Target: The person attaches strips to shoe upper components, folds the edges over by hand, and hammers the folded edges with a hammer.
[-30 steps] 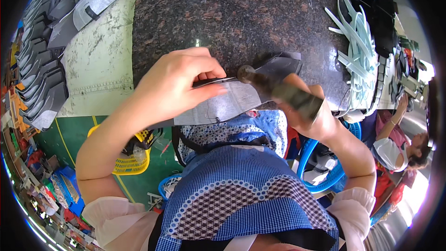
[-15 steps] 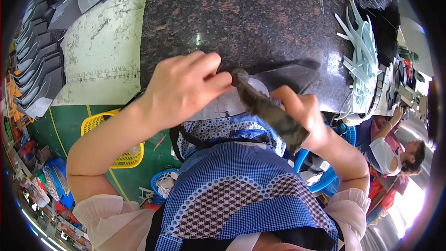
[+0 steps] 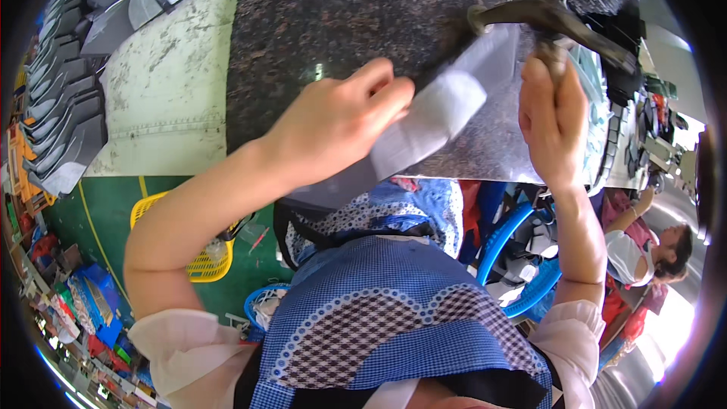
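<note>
Since half a second ago, the right hand [image 3: 551,117] has swung up and out to the right, lifting the hammer [image 3: 545,19] from low over the grey piece to high above the far side of the stone slab [image 3: 341,23]. That hand is clenched around the hammer's handle, and the dark head now points left over the slab, clear of the work. The left hand [image 3: 337,117] has stayed close to where it was, fingers [image 3: 382,87] bent and pressing down on the grey piece of material [image 3: 432,117], which lies flat at the near edge of the slab and juts out over it toward the person. The piece looks blurred, so I cannot tell its exact outline.

Left of the slab lies a pale, scuffed board [image 3: 170,83], and beyond it a row of dark grey cut pieces [image 3: 60,98] stacked overlapping. Below, on the green floor, sits a yellow basket [image 3: 204,257] and a blue basket [image 3: 261,310]. A blue plastic chair [image 3: 522,257] stands at the person's right, and another person [image 3: 644,246] sits further right. The wearer's blue checked apron [image 3: 394,318] fills the lower middle.
</note>
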Available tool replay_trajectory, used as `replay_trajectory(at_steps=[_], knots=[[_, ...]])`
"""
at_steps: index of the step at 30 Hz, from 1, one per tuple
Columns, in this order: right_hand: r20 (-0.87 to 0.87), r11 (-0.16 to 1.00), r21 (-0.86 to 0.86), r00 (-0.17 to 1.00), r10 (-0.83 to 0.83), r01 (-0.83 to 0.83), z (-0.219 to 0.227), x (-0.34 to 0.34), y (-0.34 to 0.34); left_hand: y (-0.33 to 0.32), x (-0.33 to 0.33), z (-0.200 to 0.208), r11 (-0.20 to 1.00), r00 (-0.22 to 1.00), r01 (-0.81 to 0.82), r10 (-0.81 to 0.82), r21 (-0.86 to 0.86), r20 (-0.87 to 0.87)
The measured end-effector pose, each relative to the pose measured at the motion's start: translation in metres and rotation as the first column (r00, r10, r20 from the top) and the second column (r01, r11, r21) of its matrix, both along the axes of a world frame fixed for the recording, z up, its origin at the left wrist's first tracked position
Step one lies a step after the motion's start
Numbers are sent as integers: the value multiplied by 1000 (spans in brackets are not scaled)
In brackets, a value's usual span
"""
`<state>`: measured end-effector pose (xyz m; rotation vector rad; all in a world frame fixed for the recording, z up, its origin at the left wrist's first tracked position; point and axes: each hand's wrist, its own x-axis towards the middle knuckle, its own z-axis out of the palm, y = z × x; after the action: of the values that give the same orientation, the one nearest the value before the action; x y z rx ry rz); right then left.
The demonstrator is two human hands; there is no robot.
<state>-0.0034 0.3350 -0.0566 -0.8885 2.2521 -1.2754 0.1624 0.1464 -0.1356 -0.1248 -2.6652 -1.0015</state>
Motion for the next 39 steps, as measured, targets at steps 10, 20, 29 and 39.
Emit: replay_trajectory(at_steps=[10,20,29,39], knots=[[33,991,126,998,47,-51,-3,1,12,1,0,-4,999,993,-26,22,-36,-117],[-332,832,262,763,554,-490,-14,28,16,-8,12,10,977,1000,-29,31,-212,4],[-169,774,254,761,627,-580,-20,35,15,-17,38,13,998,1000,3,-3,57,3],[-100,860,172,860,500,-480,-19,63,-1,-36,57,16,993,992,9,-24,119,121]])
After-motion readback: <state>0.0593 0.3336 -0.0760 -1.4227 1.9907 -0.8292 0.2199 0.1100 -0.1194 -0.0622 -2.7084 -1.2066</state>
